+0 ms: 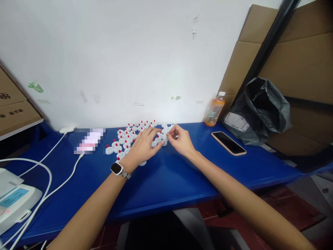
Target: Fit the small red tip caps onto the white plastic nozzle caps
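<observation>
Numerous red-tipped white caps (127, 144) stand on the blue table (179, 184), beside and left of the left hand (143, 143), which arches wide over others. Right hand (180, 139): narrow pinch at plain-looking white pieces (164, 131); contents cannot be told. Red-tipped caps appear finished; white pieces appear outstanding.

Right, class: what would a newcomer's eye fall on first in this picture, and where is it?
Probably the cluster of white, red-tipped pieces on the blue table near the wall, with the left hand spread low over it and the right hand at its right side. Next, the orange drink bottle farther right, beside a crumpled grey bag.
</observation>
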`<state>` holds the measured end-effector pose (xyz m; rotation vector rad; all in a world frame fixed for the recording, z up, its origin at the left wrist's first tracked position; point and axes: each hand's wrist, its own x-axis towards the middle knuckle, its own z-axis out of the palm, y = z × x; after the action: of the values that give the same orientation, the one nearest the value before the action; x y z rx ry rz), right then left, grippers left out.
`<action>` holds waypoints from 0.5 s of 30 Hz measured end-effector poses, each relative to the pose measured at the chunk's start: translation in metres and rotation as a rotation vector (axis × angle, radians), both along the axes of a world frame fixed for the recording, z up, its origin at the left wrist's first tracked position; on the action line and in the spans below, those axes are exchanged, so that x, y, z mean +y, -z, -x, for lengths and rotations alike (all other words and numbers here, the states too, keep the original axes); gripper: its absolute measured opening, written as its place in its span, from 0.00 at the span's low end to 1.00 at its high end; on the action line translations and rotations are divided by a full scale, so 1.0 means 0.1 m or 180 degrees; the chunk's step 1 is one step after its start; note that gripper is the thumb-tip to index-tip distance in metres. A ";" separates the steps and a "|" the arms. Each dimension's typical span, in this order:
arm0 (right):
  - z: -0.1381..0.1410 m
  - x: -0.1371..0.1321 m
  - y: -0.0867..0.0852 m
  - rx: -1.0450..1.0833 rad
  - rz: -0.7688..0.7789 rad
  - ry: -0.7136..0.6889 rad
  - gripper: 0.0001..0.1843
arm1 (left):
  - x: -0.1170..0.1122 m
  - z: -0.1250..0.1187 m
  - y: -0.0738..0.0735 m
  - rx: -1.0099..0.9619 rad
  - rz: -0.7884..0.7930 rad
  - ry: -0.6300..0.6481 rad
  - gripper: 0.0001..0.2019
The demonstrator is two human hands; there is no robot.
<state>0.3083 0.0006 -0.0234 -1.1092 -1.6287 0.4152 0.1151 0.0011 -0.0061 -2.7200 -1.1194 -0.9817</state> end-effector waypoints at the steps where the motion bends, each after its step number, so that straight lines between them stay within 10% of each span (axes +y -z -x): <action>1: 0.08 -0.04 -0.06 0.0154 -0.0019 -0.0209 0.06 | 0.00 0.05 -0.01 -0.0050 0.0052 0.0111 0.20; 7: 0.53 0.11 -0.18 0.0110 0.0110 -0.0744 0.09 | 0.06 0.58 0.00 -0.0274 0.0468 0.0036 0.17; 15: 0.91 0.55 -0.12 -0.2960 -0.0145 -0.0229 0.10 | 0.05 0.99 0.15 -0.0358 0.0570 -0.0558 0.20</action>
<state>0.2171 0.0554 -0.0118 -1.2987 -2.4649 -0.1404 0.0156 0.0060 -0.0214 -2.6669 -1.5053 -1.0673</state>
